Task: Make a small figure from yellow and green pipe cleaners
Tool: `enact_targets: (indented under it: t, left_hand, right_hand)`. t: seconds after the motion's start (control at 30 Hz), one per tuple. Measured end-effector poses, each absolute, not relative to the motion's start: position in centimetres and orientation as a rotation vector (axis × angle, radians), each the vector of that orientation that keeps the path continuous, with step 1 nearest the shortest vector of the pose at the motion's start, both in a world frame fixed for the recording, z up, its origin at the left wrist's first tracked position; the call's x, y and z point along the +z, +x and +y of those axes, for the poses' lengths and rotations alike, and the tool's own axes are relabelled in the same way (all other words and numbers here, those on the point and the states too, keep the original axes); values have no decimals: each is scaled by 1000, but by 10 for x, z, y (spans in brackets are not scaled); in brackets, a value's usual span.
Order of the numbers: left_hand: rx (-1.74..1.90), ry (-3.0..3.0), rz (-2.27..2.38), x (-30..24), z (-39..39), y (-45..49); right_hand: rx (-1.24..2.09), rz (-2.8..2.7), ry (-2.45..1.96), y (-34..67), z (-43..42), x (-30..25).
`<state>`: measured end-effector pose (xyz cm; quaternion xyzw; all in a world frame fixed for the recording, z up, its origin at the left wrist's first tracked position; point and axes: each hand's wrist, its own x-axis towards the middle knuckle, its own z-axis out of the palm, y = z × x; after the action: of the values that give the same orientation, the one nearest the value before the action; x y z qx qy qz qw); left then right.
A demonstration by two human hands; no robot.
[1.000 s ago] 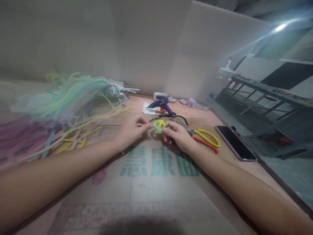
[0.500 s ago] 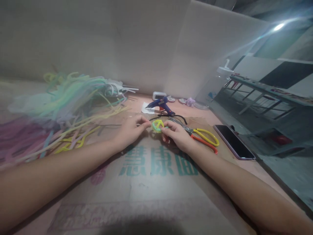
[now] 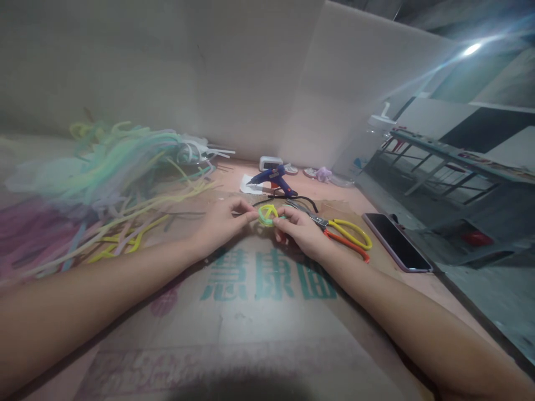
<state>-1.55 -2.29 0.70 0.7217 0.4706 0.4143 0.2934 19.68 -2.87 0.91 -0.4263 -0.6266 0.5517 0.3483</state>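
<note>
A small yellow and green ring is held up between the two hands, above a printed brown sheet spread over the pink table. The ring's right side is pinched between the thumb and fingers of the right hand. The thumb and forefinger of the left hand are brought nearly together at the ring's left edge; whether it is gripped there cannot be told. Scissors are laid just beside the right hand, with a phone farther right. A blue glue gun is placed beyond the ring, and coloured strips are heaped at left.
</note>
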Motion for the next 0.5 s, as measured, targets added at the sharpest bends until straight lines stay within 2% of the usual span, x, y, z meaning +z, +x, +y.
enact_targets:
  t: [0.5]
  left_hand:
    - [1032,1956,1236,12,-26,-14]
  right_hand:
    - [1430,-1622,-1116,197,-27,8]
